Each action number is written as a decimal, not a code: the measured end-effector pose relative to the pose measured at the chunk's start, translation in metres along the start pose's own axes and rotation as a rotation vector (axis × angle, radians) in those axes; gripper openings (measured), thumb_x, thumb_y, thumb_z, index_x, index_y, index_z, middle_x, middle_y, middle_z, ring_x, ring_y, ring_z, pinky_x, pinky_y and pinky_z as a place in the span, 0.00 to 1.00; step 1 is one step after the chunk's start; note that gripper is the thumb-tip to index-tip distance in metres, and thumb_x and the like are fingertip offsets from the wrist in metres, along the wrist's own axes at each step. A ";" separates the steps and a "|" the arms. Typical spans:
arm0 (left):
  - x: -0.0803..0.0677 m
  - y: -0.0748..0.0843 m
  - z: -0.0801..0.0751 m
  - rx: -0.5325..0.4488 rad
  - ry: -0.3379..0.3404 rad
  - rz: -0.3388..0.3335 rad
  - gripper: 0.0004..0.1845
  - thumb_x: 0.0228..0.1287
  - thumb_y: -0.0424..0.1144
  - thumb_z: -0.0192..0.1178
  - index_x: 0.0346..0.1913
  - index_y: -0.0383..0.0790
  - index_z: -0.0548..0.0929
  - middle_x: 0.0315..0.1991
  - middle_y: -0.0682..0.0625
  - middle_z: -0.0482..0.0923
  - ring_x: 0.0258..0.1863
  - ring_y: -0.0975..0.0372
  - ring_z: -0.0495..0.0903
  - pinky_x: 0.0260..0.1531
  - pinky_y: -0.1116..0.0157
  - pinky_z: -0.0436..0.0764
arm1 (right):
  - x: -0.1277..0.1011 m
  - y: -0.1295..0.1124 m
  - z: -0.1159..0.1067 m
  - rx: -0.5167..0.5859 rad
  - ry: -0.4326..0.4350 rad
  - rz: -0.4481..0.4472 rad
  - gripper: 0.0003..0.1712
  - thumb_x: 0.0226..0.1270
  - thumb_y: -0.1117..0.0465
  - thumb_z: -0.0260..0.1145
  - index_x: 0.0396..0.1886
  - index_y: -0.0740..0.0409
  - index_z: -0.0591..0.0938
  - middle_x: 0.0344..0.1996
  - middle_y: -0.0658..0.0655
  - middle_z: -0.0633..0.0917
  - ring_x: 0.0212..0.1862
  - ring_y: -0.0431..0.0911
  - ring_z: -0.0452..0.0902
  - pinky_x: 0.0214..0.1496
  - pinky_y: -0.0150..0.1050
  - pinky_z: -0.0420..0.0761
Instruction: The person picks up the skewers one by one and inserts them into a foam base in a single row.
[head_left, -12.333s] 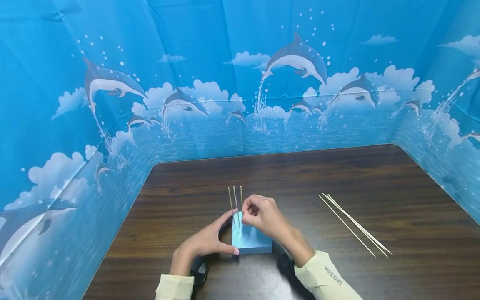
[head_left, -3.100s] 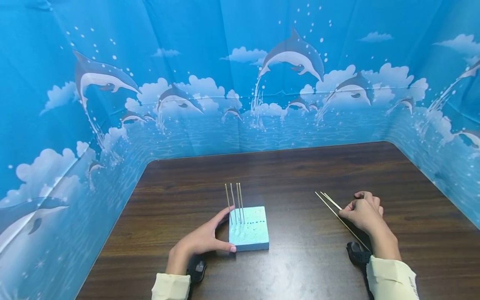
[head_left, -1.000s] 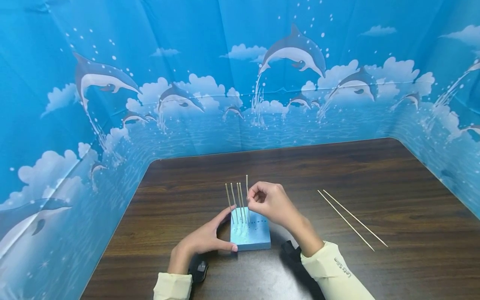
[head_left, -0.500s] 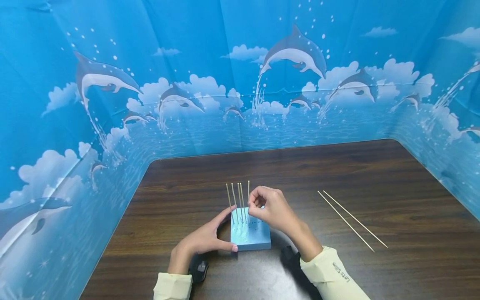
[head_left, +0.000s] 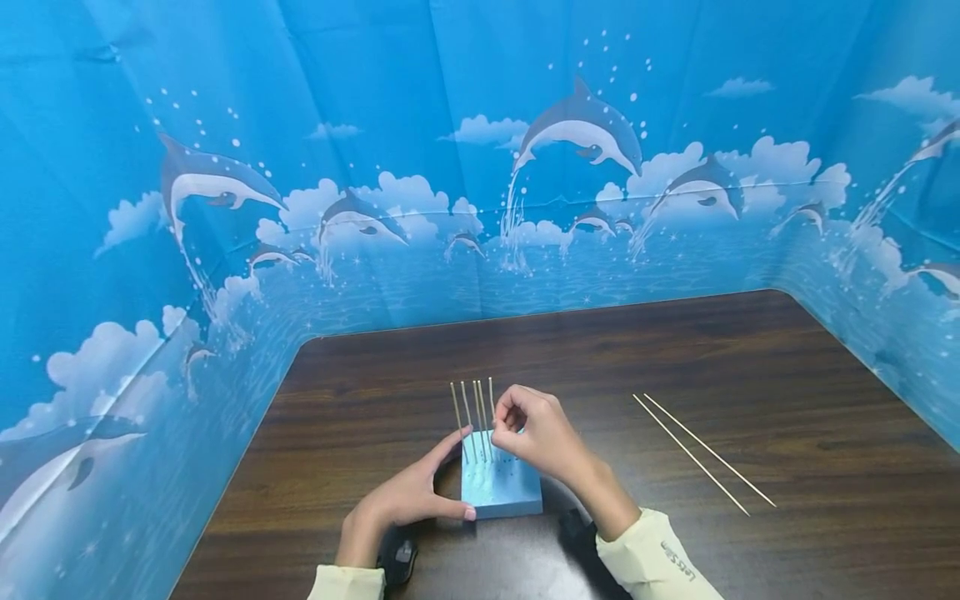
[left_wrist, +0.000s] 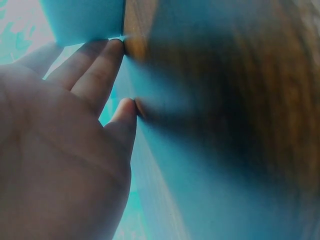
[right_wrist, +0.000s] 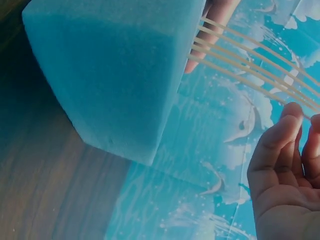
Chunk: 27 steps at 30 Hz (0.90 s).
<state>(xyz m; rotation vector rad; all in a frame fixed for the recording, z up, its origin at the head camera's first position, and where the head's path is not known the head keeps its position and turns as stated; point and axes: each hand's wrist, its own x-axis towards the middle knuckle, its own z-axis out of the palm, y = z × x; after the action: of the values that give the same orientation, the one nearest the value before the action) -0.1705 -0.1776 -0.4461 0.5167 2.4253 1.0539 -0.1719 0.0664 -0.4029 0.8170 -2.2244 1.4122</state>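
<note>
A light blue foam block [head_left: 501, 487] with a row of small holes in its top lies on the table. Several thin wooden skewers [head_left: 456, 408] stand upright along its back left. My right hand [head_left: 540, 429] pinches the rightmost standing skewer [head_left: 491, 392] between thumb and fingertips, just above the block's top. In the right wrist view this skewer's lower end [right_wrist: 210, 63] meets the foam. My left hand [head_left: 405, 493] rests against the block's left side, thumb at the front corner and index finger at the back. The left wrist view shows its straight fingers [left_wrist: 102, 70] touching the block.
Two loose skewers [head_left: 708, 454] lie side by side on the dark wooden table [head_left: 360, 392], to the right of the block. A blue dolphin-print curtain [head_left: 480, 167] encloses the table at the back and both sides.
Three seconds ago my right hand was at the loose skewers; it carried one left to the block. Over the last second that skewer sank lower. The left hand stays at the block.
</note>
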 end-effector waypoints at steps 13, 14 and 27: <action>-0.001 -0.002 -0.001 0.008 0.015 0.040 0.58 0.47 0.59 0.75 0.78 0.65 0.51 0.79 0.53 0.50 0.77 0.50 0.51 0.68 0.37 0.57 | -0.026 0.043 -0.077 -0.084 0.317 0.347 0.06 0.71 0.66 0.61 0.33 0.63 0.81 0.27 0.58 0.85 0.27 0.37 0.80 0.29 0.27 0.77; -0.002 -0.002 -0.001 0.004 0.014 0.040 0.58 0.47 0.59 0.75 0.78 0.65 0.51 0.79 0.53 0.50 0.77 0.50 0.51 0.68 0.37 0.57 | -0.030 0.049 -0.084 -0.102 0.332 0.389 0.08 0.72 0.65 0.60 0.34 0.64 0.82 0.28 0.60 0.86 0.27 0.37 0.80 0.28 0.27 0.77; 0.000 -0.004 -0.001 -0.018 0.005 0.048 0.58 0.48 0.58 0.75 0.79 0.63 0.50 0.80 0.53 0.47 0.78 0.52 0.48 0.69 0.38 0.55 | -0.076 0.087 -0.153 -0.218 0.489 0.744 0.17 0.75 0.57 0.55 0.41 0.67 0.82 0.34 0.58 0.88 0.29 0.33 0.82 0.31 0.23 0.78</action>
<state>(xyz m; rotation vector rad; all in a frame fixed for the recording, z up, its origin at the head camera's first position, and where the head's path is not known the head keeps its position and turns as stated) -0.1717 -0.1808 -0.4482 0.5693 2.4172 1.0966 -0.1699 0.2542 -0.4429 -0.4516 -2.2891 1.4043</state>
